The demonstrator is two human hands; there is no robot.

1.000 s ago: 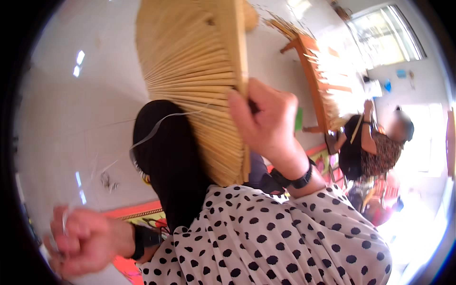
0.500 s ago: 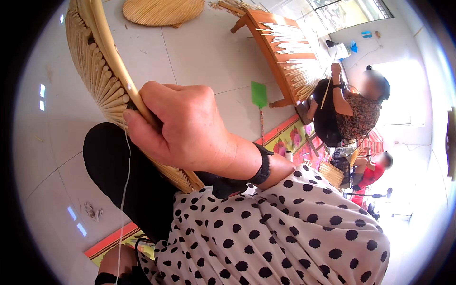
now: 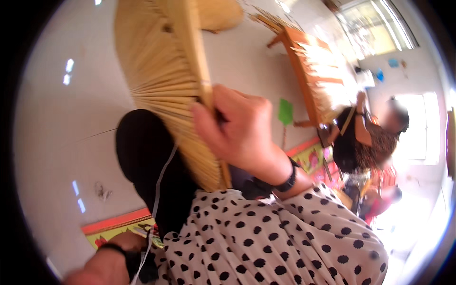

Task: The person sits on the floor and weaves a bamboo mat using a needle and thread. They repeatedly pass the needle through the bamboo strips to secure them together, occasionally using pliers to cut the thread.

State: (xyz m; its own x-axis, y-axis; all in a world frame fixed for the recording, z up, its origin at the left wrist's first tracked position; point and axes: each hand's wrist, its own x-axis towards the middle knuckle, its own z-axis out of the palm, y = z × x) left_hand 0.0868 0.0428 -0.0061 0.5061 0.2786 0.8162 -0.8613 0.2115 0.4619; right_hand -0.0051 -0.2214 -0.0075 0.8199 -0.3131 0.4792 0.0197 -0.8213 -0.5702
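Observation:
A curved tan piece of thin, pleated cane-like strips [image 3: 166,92] with a thick pale rim stands tilted over my black-clad knee. My right hand [image 3: 240,126] is closed round its rim, thumb on the strip side and fingers curled on the other side. From near the thumb, a white cord [image 3: 159,190] hangs slackly down to the lower left. My left hand [image 3: 97,268], blurred at the lower edge, is near the cord's lower part. Its fingers are smeared, so its grip on the cord cannot be made out.
A wooden bench [image 3: 301,76] with rows of pale sticks stands at the far right, a green fly swatter [image 3: 285,111] near it. Two people sit beyond. Another tan ribbed piece [image 3: 221,14] lies on the floor. A floral mat [image 3: 118,228] is below my knee.
My left hand has come into view at the lower left. The strip piece has turned to show more of its face, with my right hand still on its rim. The whole view has shifted.

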